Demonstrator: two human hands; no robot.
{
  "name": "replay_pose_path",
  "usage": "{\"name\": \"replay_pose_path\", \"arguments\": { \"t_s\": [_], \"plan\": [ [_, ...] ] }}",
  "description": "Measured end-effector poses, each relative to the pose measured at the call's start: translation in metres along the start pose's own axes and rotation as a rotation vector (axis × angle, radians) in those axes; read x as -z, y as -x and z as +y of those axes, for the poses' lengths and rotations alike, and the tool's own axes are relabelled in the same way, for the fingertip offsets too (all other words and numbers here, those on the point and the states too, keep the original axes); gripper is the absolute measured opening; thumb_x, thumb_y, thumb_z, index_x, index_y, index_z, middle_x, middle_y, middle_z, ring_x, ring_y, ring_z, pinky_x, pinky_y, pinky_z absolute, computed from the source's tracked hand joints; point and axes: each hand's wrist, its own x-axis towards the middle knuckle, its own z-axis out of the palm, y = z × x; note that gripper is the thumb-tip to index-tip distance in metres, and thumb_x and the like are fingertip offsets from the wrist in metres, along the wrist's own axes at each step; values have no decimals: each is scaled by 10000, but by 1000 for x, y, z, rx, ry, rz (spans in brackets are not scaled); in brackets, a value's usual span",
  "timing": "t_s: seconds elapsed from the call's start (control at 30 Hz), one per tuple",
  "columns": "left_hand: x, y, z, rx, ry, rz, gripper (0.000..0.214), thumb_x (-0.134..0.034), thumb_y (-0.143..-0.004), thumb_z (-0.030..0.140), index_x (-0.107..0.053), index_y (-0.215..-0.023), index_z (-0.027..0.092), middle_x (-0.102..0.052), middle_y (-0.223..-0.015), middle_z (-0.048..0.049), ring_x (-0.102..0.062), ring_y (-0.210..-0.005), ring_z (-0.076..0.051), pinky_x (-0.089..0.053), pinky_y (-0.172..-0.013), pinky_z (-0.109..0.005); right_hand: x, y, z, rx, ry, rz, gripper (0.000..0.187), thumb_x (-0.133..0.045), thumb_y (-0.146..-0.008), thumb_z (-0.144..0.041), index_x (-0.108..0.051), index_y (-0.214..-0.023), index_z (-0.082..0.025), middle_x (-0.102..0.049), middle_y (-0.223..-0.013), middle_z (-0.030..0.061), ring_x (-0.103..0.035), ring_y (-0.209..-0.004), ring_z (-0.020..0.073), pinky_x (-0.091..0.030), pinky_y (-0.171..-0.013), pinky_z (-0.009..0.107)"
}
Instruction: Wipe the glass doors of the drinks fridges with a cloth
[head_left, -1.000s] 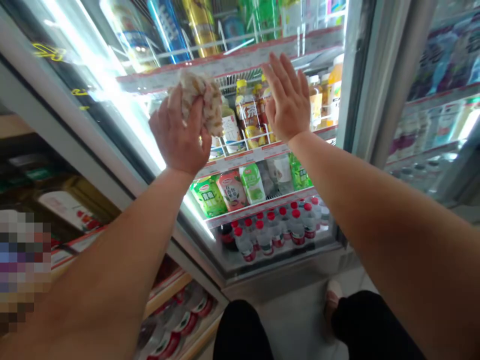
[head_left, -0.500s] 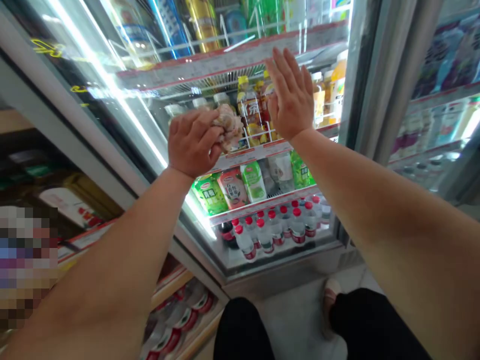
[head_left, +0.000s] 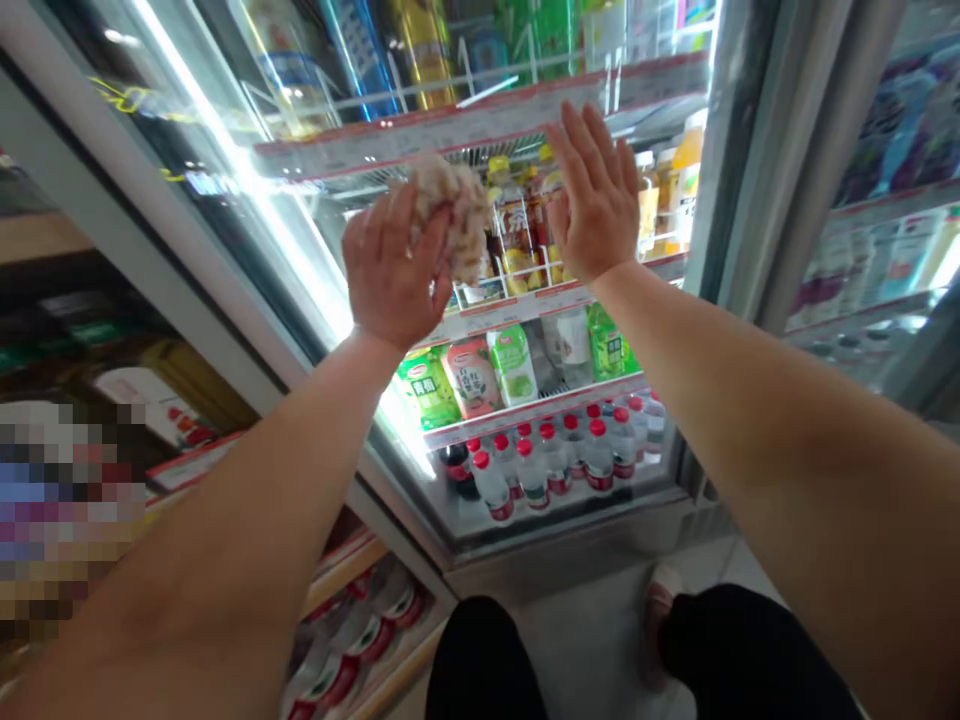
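My left hand (head_left: 394,265) presses a crumpled beige cloth (head_left: 454,205) against the glass door (head_left: 525,330) of a drinks fridge, fingers wrapped round the wad. My right hand (head_left: 596,195) lies flat on the same glass just to the right, fingers stretched out and slightly spread. Behind the glass stand shelves of bottled drinks, with green and pink cartons (head_left: 469,375) in the middle and red-capped bottles (head_left: 555,455) at the bottom.
A metal door frame (head_left: 750,150) runs down the right side, with another glass fridge door (head_left: 892,200) beyond it. On the left are open wooden shelves with bottles (head_left: 352,640). My dark trouser knees (head_left: 487,660) and a shoe (head_left: 664,590) show above a pale floor.
My left hand dropped with the cloth half a second ago and has come back up and slightly right on the glass. My right hand has stayed flat on the door.
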Motion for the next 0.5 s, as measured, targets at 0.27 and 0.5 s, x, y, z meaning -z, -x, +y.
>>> {"name": "replay_pose_path", "arguments": {
  "t_s": [0.27, 0.5],
  "plan": [
    [-3, 2, -5, -387, 127, -277, 387, -517, -960, 415, -604, -1334, 363, -444, -1607, 69, -347, -1527, -218, -252, -1251, -505, -3, 0, 0, 16, 47, 33, 634, -342, -935, -244, -385, -1566, -290, -377, -1645, -29, -309, -1549, 172, -264, -1281, 489],
    [-2, -2, 16, -136, 82, -166, 443, -468, -979, 349, -526, -1416, 308, -346, -1659, 40, -218, -1570, -169, -145, -1292, -539, -2, -1, 0, 33, 98, 54, 633, -338, -927, -224, -405, -1555, -280, -409, -1629, -37, -344, -1534, 169, -296, -1270, 443]
  ]
}}
